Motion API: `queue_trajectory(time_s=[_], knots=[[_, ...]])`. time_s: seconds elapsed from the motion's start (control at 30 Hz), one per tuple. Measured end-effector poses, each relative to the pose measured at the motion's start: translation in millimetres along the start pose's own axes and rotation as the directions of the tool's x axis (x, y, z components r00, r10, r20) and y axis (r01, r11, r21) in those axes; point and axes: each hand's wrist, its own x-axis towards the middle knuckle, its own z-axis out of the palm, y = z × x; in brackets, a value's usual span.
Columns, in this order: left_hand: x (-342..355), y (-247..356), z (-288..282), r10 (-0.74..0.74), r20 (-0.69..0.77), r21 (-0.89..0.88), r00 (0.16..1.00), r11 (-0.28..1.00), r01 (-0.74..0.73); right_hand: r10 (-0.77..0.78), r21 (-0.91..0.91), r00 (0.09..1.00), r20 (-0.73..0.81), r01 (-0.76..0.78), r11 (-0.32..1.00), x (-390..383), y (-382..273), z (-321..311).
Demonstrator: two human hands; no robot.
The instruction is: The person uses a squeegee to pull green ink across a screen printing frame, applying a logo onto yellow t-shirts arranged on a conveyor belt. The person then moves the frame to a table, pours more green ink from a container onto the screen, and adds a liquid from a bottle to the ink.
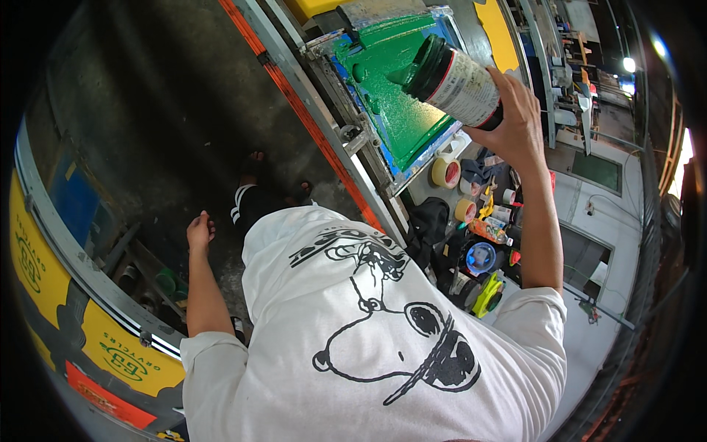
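Note:
My right hand point(515, 121) is wrapped round the bottom end of a black ink jar point(462, 90) with a white label. Its mouth is tipped to the left and down, and thick green ink point(401, 76) hangs at the lip. Beneath it lies a screen-printing frame point(427, 156) edged with blue tape, its mesh covered by wet green ink with a few darker blobs. My left hand point(199, 231) hangs low at my side over the dark floor, away from the frame. Its fingers are loosely curled, with nothing visible in them.
Below the frame, tape rolls point(445, 172), a dark cloth point(428, 221), bottles and a blue-lidded tub point(480, 258) crowd together. An orange-striped metal rail point(294, 103) runs between me and the frame. Yellow printed pieces point(110, 335) lie along another rail at lower left.

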Motion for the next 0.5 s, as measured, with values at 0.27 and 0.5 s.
queue_trajectory(time_s=[0.27,0.5], knots=[[12.9,-24.9,-8.8,-0.068,0.002,-0.021,0.998,0.997,0.068,-0.009,0.025,0.998,0.056,0.008,1.000,20.5,-25.7,53.9],[13.9,-23.0,-8.9,-0.011,-0.025,-0.062,1.000,0.998,0.009,0.075,0.034,0.988,0.137,-0.080,0.996,8.2,-16.8,38.4]])
